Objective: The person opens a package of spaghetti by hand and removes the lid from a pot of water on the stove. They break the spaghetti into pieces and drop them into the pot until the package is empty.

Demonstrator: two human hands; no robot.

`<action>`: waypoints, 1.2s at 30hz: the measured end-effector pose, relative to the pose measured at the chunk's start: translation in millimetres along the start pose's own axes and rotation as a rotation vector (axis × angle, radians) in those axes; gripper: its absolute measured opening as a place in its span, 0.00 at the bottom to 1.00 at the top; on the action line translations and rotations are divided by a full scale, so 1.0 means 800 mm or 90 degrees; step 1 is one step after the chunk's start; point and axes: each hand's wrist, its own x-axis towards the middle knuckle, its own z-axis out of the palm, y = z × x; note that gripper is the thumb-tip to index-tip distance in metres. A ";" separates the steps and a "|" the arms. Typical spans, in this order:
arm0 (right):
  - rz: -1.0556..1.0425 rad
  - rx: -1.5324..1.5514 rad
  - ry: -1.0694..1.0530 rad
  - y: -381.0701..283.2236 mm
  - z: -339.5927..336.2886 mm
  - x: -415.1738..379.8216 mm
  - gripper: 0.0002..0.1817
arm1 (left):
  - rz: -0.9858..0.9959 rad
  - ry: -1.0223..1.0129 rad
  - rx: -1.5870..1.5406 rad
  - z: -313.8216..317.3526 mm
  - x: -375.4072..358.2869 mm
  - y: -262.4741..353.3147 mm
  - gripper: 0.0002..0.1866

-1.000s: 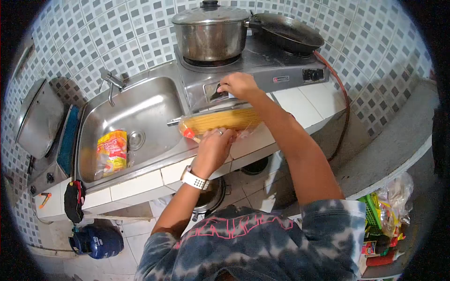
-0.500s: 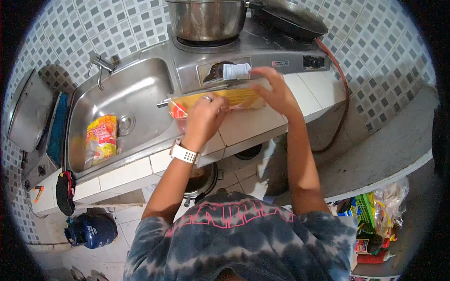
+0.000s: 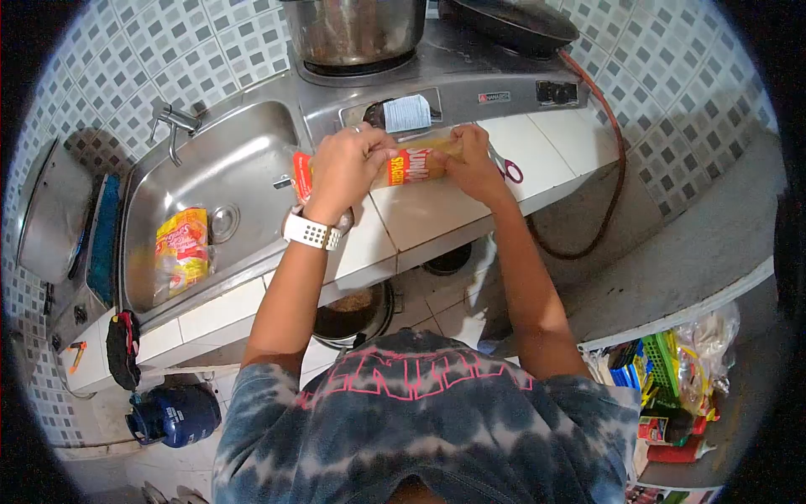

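Observation:
A clear plastic pack of spaghetti (image 3: 411, 166) with a red and yellow label lies lengthwise over the tiled counter edge beside the stove. My left hand (image 3: 346, 166), with a white watch on its wrist, grips the pack near its left end. Fingers of my right hand (image 3: 475, 168) are closed on its right part. Just right of the right hand, purple scissor handles (image 3: 513, 171) show on the tiles; the rest of the scissors is mostly hidden. Behind the pack, a dark packet with a white label (image 3: 407, 113) rests on the stove front.
A yellow and red package (image 3: 182, 250) lies in the steel sink (image 3: 252, 160). On the stove stand a large pot (image 3: 357, 32) and a black pan (image 3: 512, 23). An orange hose (image 3: 623, 160) curves down at the right. Below left is a blue gas cylinder (image 3: 180, 416).
The pack has turned so its printed label shows. My right hand has come down onto it from a raised, spread pose. The scissor handles have come into view.

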 end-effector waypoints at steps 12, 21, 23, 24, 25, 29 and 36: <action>-0.104 -0.029 -0.025 0.050 0.015 0.000 0.35 | -0.116 0.250 0.087 -0.028 -0.092 -0.011 0.12; -0.164 -0.127 0.080 0.008 -0.021 -0.001 0.31 | -0.329 0.306 0.034 -0.056 -0.241 -0.010 0.14; -0.216 -0.072 0.048 -0.003 -0.040 -0.003 0.28 | -0.343 0.363 0.038 -0.059 -0.272 0.004 0.13; -0.190 -0.036 0.013 -0.007 -0.048 0.002 0.27 | -0.337 0.384 0.051 -0.060 -0.286 0.005 0.11; -0.106 -0.001 -0.030 -0.026 -0.055 0.005 0.25 | -0.351 0.382 0.068 -0.055 -0.305 0.001 0.10; -0.233 0.068 -0.084 0.002 -0.043 0.055 0.21 | -0.446 0.426 0.056 -0.045 -0.352 0.019 0.08; -0.288 -0.002 -0.112 -0.123 -0.009 0.024 0.17 | -0.559 0.214 0.083 -0.041 -0.405 0.069 0.11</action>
